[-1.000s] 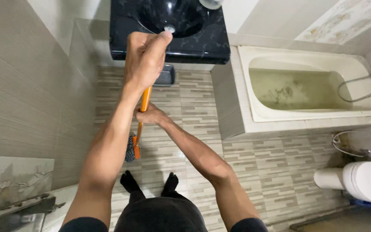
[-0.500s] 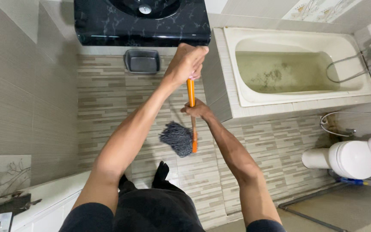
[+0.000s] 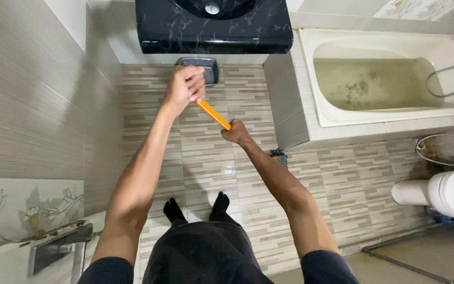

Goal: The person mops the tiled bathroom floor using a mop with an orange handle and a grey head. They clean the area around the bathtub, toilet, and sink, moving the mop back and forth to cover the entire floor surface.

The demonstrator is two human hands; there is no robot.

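Observation:
Both my hands grip a mop with an orange handle. My left hand is closed around the top end of the handle, up near the grey tray. Lower down the handle, my right hand is closed around it. The handle slants down to the right. The dark grey mop head rests on the striped tile floor, mostly hidden behind my right forearm, close to the corner of the bathtub's tiled side. My two feet in black socks stand on the tiles below.
A black marble-look washbasin hangs at the top, with a grey tray on the floor under it. A cream bathtub holding murky water sits at the right. A white toilet stands at lower right. Tiled wall on the left.
The mop head has swept from the floor in front of my feet to the right, toward the bathtub's corner. My left hand moved left and the handle now slants.

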